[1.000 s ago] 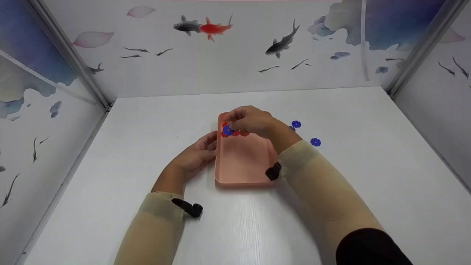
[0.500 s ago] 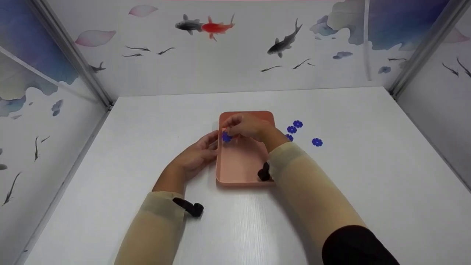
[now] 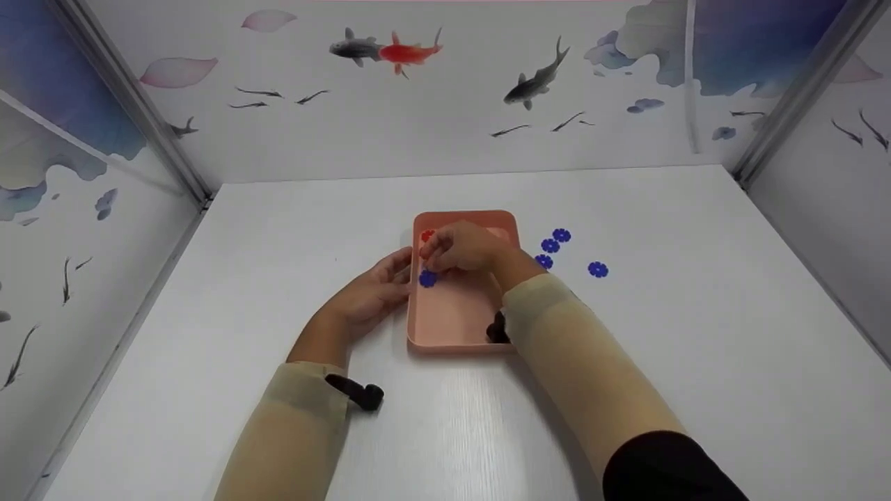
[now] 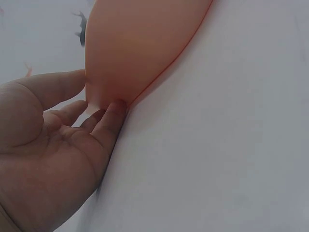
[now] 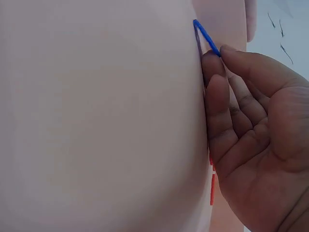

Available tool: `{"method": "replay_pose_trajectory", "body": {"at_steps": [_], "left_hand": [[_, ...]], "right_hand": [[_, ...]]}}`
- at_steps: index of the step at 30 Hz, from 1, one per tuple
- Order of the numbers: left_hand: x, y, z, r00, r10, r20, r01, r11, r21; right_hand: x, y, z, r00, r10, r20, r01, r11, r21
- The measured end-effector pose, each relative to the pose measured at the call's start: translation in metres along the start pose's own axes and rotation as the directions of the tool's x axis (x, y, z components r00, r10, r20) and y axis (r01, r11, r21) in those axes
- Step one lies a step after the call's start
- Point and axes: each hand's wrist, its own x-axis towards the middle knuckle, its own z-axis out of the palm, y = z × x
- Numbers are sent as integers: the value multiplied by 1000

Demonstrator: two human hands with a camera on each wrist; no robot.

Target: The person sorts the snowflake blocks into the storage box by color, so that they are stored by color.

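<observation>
An orange-pink rectangular tray (image 3: 452, 316) lies in the middle of the table. My left hand (image 3: 369, 296) rests against its left side; in the left wrist view, thumb and fingertips touch the tray wall (image 4: 140, 43). Over the tray's left part, my right hand (image 3: 468, 247) pinches a blue flower-shaped disc (image 3: 427, 279) by its edge. The right wrist view shows the blue disc (image 5: 206, 37) standing tilted at the thumb tip. A red flower-shaped disc (image 3: 427, 235) lies in the tray's far left corner. My right hand hides part of the tray's far end.
Right of the tray, several blue flower-shaped discs (image 3: 598, 269) lie on the white table (image 3: 696, 348), one partly covered by the right forearm (image 3: 592, 369). Printed panels (image 3: 445, 132) enclose the table at the back and both sides.
My right hand has moved nearer along the tray's left side with the blue disc, from the red discs at the far end. The left hand and tray have stayed in place.
</observation>
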Motion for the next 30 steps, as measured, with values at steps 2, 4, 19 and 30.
{"method": "replay_pose_trajectory", "body": {"at_steps": [2, 4, 19, 30], "left_hand": [[0, 0, 0, 1000, -4, -5, 4, 1000, 1], [1, 0, -1, 1000, -7, -7, 7, 1000, 5], [0, -1, -1, 1000, 0, -16, 0, 1000, 30], [2, -1, 0, 997, -36, -62, 40, 997, 71]], "right_hand": [[-1, -2, 1, 1000, 8, -5, -8, 1000, -14], [-1, -3, 2, 1000, 9, -11, -10, 1000, -22], [2, -4, -5, 997, -72, 0, 72, 997, 18], [-26, -27, -32, 990, -77, -121, 89, 990, 105]]}}
